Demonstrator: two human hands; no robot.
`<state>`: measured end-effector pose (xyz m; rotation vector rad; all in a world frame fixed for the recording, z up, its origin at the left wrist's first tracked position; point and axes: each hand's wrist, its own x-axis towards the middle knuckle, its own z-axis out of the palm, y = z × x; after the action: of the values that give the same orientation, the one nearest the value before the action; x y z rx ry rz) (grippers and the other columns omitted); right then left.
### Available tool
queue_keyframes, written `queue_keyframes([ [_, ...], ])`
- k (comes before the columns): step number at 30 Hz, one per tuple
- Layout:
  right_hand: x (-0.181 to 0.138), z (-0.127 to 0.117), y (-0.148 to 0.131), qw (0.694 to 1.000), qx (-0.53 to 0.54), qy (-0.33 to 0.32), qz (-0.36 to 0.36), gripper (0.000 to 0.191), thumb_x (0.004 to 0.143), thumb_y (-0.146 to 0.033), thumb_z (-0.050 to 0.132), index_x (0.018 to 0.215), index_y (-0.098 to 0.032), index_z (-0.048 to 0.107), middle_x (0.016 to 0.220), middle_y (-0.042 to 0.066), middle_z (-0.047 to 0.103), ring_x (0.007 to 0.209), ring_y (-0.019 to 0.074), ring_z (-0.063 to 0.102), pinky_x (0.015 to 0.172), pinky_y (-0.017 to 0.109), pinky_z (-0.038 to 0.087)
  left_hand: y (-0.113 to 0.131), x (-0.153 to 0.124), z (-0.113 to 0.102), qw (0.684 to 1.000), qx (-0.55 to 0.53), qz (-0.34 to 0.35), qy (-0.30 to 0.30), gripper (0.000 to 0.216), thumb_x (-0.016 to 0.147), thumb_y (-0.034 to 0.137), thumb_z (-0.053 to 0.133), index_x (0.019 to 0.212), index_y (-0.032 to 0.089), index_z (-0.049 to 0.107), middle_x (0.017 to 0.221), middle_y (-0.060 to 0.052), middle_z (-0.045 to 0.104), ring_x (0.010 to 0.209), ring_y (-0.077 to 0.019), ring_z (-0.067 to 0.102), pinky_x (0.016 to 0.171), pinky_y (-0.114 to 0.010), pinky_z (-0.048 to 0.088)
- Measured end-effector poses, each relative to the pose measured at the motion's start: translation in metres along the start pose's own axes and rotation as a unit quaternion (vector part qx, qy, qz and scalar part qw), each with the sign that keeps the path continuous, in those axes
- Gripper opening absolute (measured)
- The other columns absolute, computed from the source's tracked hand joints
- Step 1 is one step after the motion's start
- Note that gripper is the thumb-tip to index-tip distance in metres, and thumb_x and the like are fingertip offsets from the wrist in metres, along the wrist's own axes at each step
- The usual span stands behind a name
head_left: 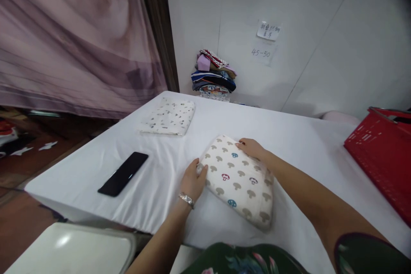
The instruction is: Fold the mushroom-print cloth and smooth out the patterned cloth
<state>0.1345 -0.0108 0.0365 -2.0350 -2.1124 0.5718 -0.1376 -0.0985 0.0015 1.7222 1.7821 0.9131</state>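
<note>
A folded cream cloth with a mushroom print lies on the white-covered table in front of me. My left hand, a bracelet on its wrist, grips the cloth's left corner, fingers curled on its edge. On the cloth's far corner rests my right hand, its fingers bent over the edge. Both hands hold the cloth flat against the table.
A black phone lies to the left. A second folded patterned cloth sits at the far left. A stack of folded fabrics stands by the wall. A red basket is at the right; a white chair is lower left.
</note>
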Motion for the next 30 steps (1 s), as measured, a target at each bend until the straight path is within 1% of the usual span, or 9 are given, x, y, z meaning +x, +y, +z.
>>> queue_keyframes([
  [4, -0.025, -0.009, 0.024, 1.0, -0.022, -0.02, 0.005, 0.051, 0.083, -0.059, 0.036, 0.096, -0.019, 0.065, 0.105, 0.01, 0.064, 0.094, 0.0246, 0.057, 0.074, 0.029, 0.039, 0.006, 0.007, -0.002, 0.998, 0.04, -0.003, -0.044, 0.042, 0.081, 0.042, 0.049, 0.113, 0.015, 0.056, 0.107, -0.009, 0.063, 0.095, -0.0215, 0.06, 0.084, -0.034, 0.046],
  [7, -0.036, -0.01, 0.034, 0.999, -0.011, -0.023, 0.041, 0.054, 0.083, -0.062, 0.033, 0.094, -0.018, 0.064, 0.103, 0.011, 0.064, 0.092, 0.0247, 0.057, 0.073, 0.03, 0.039, 0.011, 0.028, -0.002, 0.998, 0.03, 0.011, -0.055, 0.035, 0.08, 0.038, 0.053, 0.108, 0.018, 0.059, 0.103, -0.006, 0.065, 0.087, -0.0183, 0.061, 0.08, -0.03, 0.048],
  [12, -0.048, 0.001, 0.037, 0.995, 0.043, -0.005, 0.087, 0.051, 0.082, -0.061, 0.034, 0.081, -0.018, 0.062, 0.091, 0.011, 0.065, 0.081, 0.0223, 0.058, 0.067, 0.029, 0.038, 0.034, 0.108, -0.012, 0.992, 0.08, 0.09, -0.042, 0.031, 0.075, 0.035, 0.059, 0.102, 0.019, 0.063, 0.107, -0.005, 0.065, 0.098, -0.0198, 0.058, 0.089, -0.029, 0.043],
  [16, -0.065, 0.013, 0.033, 0.993, 0.056, 0.025, 0.105, 0.051, 0.085, -0.057, 0.03, 0.079, -0.017, 0.062, 0.087, 0.011, 0.065, 0.08, 0.022, 0.058, 0.065, 0.028, 0.037, 0.055, 0.155, -0.008, 0.991, 0.092, 0.083, -0.042, 0.031, 0.08, 0.032, 0.054, 0.106, 0.016, 0.061, 0.108, -0.007, 0.064, 0.097, -0.0195, 0.059, 0.087, -0.03, 0.044],
  [18, -0.075, 0.016, 0.035, 0.991, 0.072, 0.035, 0.109, 0.05, 0.087, -0.056, 0.028, 0.084, -0.019, 0.062, 0.088, 0.009, 0.066, 0.08, 0.0198, 0.058, 0.064, 0.027, 0.038, 0.062, 0.149, 0.0, 0.989, 0.091, 0.114, -0.039, 0.032, 0.081, 0.033, 0.052, 0.106, 0.015, 0.061, 0.109, -0.008, 0.063, 0.097, -0.0193, 0.059, 0.086, -0.03, 0.044],
  [20, -0.084, 0.017, 0.04, 0.987, 0.094, 0.062, 0.112, 0.045, 0.087, -0.052, 0.03, 0.088, -0.021, 0.062, 0.089, 0.006, 0.066, 0.079, 0.0178, 0.058, 0.065, 0.025, 0.038, 0.066, 0.125, 0.009, 0.981, 0.084, 0.165, -0.051, 0.03, 0.081, 0.034, 0.051, 0.103, 0.016, 0.062, 0.103, -0.007, 0.064, 0.092, -0.0183, 0.059, 0.084, -0.029, 0.045],
  [24, -0.095, 0.022, 0.053, 0.968, 0.162, 0.163, 0.098, 0.027, 0.081, -0.038, 0.042, 0.082, -0.022, 0.063, 0.08, 0.002, 0.065, 0.075, 0.0164, 0.057, 0.066, 0.026, 0.039, 0.08, 0.062, 0.024, 0.965, 0.072, 0.217, -0.129, 0.024, 0.081, 0.034, 0.048, 0.088, 0.021, 0.066, 0.085, -0.001, 0.067, 0.076, -0.015, 0.06, 0.073, -0.027, 0.046],
  [26, -0.095, 0.027, 0.056, 0.956, 0.216, 0.177, 0.085, 0.023, 0.077, -0.036, 0.045, 0.077, -0.021, 0.063, 0.075, 0.001, 0.064, 0.071, 0.0157, 0.057, 0.066, 0.026, 0.04, 0.093, 0.041, 0.031, 0.957, 0.062, 0.227, -0.167, 0.023, 0.081, 0.034, 0.048, 0.084, 0.023, 0.067, 0.085, 0.001, 0.067, 0.075, -0.014, 0.059, 0.072, -0.025, 0.045],
  [30, -0.093, 0.035, 0.054, 0.931, 0.312, 0.174, 0.077, 0.023, 0.072, -0.038, 0.05, 0.074, -0.019, 0.064, 0.07, 0.001, 0.064, 0.068, 0.016, 0.057, 0.063, 0.026, 0.043, 0.123, 0.035, 0.056, 0.947, 0.085, 0.204, -0.234, 0.025, 0.081, 0.039, 0.048, 0.083, 0.023, 0.068, 0.088, 0.0, 0.068, 0.079, -0.0152, 0.06, 0.072, -0.024, 0.044],
])
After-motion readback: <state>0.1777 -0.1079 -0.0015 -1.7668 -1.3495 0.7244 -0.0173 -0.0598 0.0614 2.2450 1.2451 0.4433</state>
